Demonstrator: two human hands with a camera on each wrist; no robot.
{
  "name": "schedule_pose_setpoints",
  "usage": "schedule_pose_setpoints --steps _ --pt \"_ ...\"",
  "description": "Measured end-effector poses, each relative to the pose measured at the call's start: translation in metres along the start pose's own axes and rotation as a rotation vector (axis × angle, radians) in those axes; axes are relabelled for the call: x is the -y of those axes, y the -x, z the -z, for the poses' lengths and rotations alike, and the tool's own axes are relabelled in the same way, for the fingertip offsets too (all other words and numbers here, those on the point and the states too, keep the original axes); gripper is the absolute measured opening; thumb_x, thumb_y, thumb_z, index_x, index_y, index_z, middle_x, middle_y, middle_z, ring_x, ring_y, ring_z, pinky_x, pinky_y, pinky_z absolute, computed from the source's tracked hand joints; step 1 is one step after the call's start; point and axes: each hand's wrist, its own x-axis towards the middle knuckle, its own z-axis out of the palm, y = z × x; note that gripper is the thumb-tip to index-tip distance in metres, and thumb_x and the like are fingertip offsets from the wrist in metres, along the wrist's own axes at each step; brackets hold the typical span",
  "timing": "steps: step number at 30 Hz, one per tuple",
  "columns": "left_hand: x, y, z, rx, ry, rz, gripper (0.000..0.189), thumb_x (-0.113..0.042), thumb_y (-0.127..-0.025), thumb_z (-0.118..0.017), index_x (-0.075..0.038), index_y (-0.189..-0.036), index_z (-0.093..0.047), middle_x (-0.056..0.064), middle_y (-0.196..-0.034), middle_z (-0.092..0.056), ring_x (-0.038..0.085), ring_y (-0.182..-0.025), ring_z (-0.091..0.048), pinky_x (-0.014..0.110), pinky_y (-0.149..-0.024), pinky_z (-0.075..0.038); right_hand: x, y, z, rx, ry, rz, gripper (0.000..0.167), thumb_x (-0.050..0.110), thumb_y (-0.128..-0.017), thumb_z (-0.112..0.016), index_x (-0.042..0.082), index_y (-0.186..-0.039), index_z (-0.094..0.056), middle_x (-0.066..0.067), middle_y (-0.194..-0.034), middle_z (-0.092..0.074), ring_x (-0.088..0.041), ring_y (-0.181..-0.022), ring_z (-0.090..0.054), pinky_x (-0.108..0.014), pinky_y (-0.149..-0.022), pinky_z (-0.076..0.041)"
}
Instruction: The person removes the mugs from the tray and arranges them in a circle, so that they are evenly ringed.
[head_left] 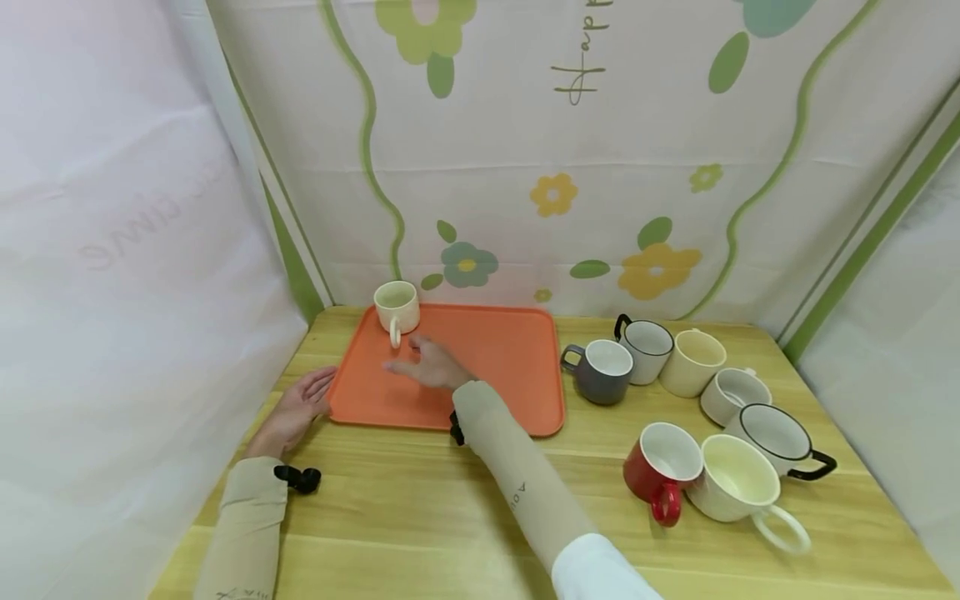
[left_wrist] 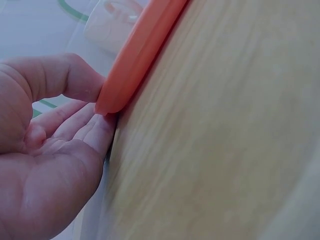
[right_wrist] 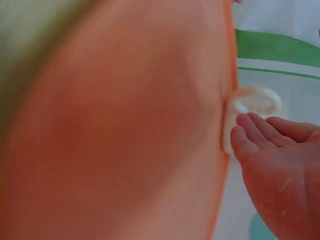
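An orange tray (head_left: 487, 358) lies on the wooden table. My left hand (head_left: 294, 410) is at its near left corner; in the left wrist view, thumb and fingertips of the left hand (left_wrist: 55, 135) pinch the tray's rim (left_wrist: 137, 55). A cream mug (head_left: 396, 307) stands upright in the tray's far left corner, handle towards me. Just in front of it, my right hand (head_left: 435, 364) hovers over the tray with thumb and fingers spread and nothing held. In the right wrist view, the right hand's fingers (right_wrist: 255, 130) overlap the mug (right_wrist: 255, 97); contact cannot be told.
Right of the tray stand a dark grey mug (head_left: 603, 375), a black-rimmed white mug (head_left: 647, 354), a cream mug (head_left: 692, 367) and a small white mug (head_left: 733, 400). Nearer me are another black-rimmed mug (head_left: 772, 442), a red mug (head_left: 652, 467) and a pale yellow mug (head_left: 731, 492). Patterned cloth (head_left: 487, 150) hangs behind.
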Motion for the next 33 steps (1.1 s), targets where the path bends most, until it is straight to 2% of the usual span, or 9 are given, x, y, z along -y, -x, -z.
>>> schedule_pose_setpoints --steps 9,16,18,20,22,24,26,29,33 --pt "0.004 -0.003 -0.005 -0.009 0.009 0.002 0.087 0.020 -0.091 -0.050 0.004 -0.168 -0.013 0.028 -0.175 -0.011 0.044 -0.163 -0.009 0.002 -0.100 -0.046 0.002 -0.005 -0.026 -0.085 -0.224 -0.013 0.098 0.059 -0.094 -0.072 0.026 -0.171 -0.021 0.000 -0.176 -0.028 -0.027 -0.164 -0.026 -0.058 -0.128 -0.035" --pt "0.010 -0.005 -0.011 -0.008 -0.002 0.025 0.089 0.019 -0.090 -0.052 0.003 -0.168 -0.013 0.027 -0.175 -0.012 0.044 -0.163 -0.011 0.002 -0.099 -0.046 0.006 -0.007 -0.030 -0.161 -0.371 -0.052 0.086 0.050 -0.096 -0.074 0.018 -0.166 -0.037 -0.004 -0.157 -0.056 -0.024 -0.143 -0.056 -0.048 -0.117 -0.050" --pt "0.011 -0.005 -0.010 -0.009 0.002 0.022 0.090 0.020 -0.090 -0.052 0.003 -0.168 -0.012 0.027 -0.175 -0.012 0.044 -0.163 -0.011 0.002 -0.099 -0.045 0.008 -0.006 -0.030 -0.194 -0.418 -0.082 0.074 0.051 -0.096 -0.073 0.013 -0.156 -0.053 -0.006 -0.143 -0.066 -0.021 -0.124 -0.065 -0.043 -0.105 -0.056" --pt "0.011 -0.006 -0.009 -0.010 0.006 0.016 0.089 0.020 -0.090 -0.051 0.003 -0.168 -0.012 0.027 -0.175 -0.012 0.043 -0.163 -0.011 0.001 -0.100 -0.045 0.010 -0.006 -0.030 -0.228 -0.422 -0.108 0.048 0.050 -0.098 -0.071 0.010 -0.125 -0.072 -0.004 -0.116 -0.074 -0.017 -0.098 -0.066 -0.037 -0.086 -0.057" --pt "0.009 -0.006 -0.008 -0.007 0.011 0.009 0.088 0.021 -0.090 -0.051 0.003 -0.168 -0.012 0.027 -0.175 -0.012 0.043 -0.163 -0.011 0.002 -0.101 -0.045 0.012 -0.005 -0.029 -0.243 -0.392 -0.149 0.041 0.052 -0.100 -0.067 0.011 -0.092 -0.073 -0.004 -0.091 -0.072 -0.018 -0.081 -0.061 -0.035 -0.072 -0.051" --pt "0.007 -0.005 -0.007 -0.009 0.014 0.007 0.087 0.021 -0.091 -0.050 0.003 -0.168 -0.013 0.027 -0.175 -0.012 0.043 -0.164 -0.011 0.002 -0.101 -0.045 0.015 -0.002 -0.027 -0.219 -0.385 -0.166 0.046 0.046 -0.104 -0.064 0.007 -0.080 -0.067 -0.013 -0.083 -0.071 -0.022 -0.075 -0.057 -0.034 -0.067 -0.044" --pt "0.004 -0.004 -0.006 -0.015 0.015 0.005 0.087 0.020 -0.091 -0.050 0.004 -0.168 -0.013 0.027 -0.175 -0.013 0.043 -0.163 -0.012 0.002 -0.102 -0.045 0.018 0.001 -0.025 -0.154 -0.421 -0.191 0.044 0.040 -0.106 -0.062 0.003 -0.085 -0.070 -0.019 -0.089 -0.075 -0.025 -0.076 -0.061 -0.033 -0.068 -0.047" --pt "0.002 -0.003 -0.004 -0.020 0.012 0.004 0.087 0.020 -0.091 -0.051 0.004 -0.168 -0.012 0.028 -0.175 -0.012 0.044 -0.163 -0.011 0.003 -0.104 -0.045 0.022 0.009 -0.021 -0.026 -0.532 -0.221 0.040 0.029 -0.107 -0.059 -0.008 -0.112 -0.071 -0.028 -0.119 -0.075 -0.024 -0.080 -0.067 -0.033 -0.073 -0.051" --pt "0.000 0.000 -0.001 -0.030 0.007 0.007 0.088 0.020 -0.091 -0.051 0.004 -0.168 -0.011 0.028 -0.175 -0.012 0.043 -0.163 -0.012 0.004 -0.103 -0.045 0.023 0.017 -0.018 0.100 -0.627 -0.273 0.036 0.024 -0.107 -0.057 -0.005 -0.126 -0.068 -0.022 -0.118 -0.076 -0.017 -0.070 -0.062 -0.032 -0.070 -0.050"
